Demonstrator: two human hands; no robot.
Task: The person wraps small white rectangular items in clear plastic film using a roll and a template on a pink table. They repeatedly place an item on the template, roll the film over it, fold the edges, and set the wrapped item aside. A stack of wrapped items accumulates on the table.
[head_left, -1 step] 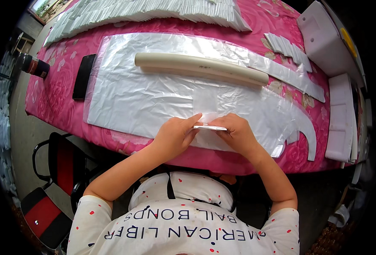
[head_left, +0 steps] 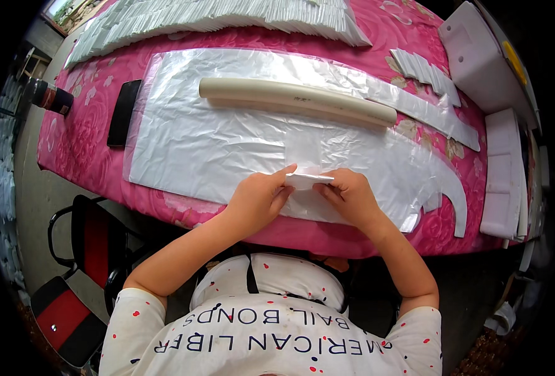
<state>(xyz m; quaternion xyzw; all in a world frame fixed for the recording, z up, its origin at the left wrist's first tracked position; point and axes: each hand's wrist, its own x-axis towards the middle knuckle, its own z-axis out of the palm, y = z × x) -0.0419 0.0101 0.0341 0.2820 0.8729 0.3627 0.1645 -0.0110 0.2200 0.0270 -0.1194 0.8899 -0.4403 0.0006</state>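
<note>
Between my two hands, close above the near part of a stack of flat white plastic bags (head_left: 196,141), is a small folded white plastic bag (head_left: 307,180). My left hand (head_left: 258,195) pinches its left end between thumb and fingers. At the opposite end, my right hand (head_left: 352,193) grips it with closed fingers. The bag stack has two long handle strips stretching to the right. A thick beige tube (head_left: 296,101) lies across the stack, beyond my hands.
Long rows of folded white packets (head_left: 227,19) line the far edge, and a shorter row (head_left: 426,75) lies far right. A black phone-like slab (head_left: 124,113) and dark bottle (head_left: 52,97) are left. White foam boxes (head_left: 503,169) stand right. Black-and-red chairs (head_left: 61,316) are lower left.
The folded bag has tilted between my fingers, so more of its flat face shows. My right fingers have shifted slightly. Everything else looks the same.
</note>
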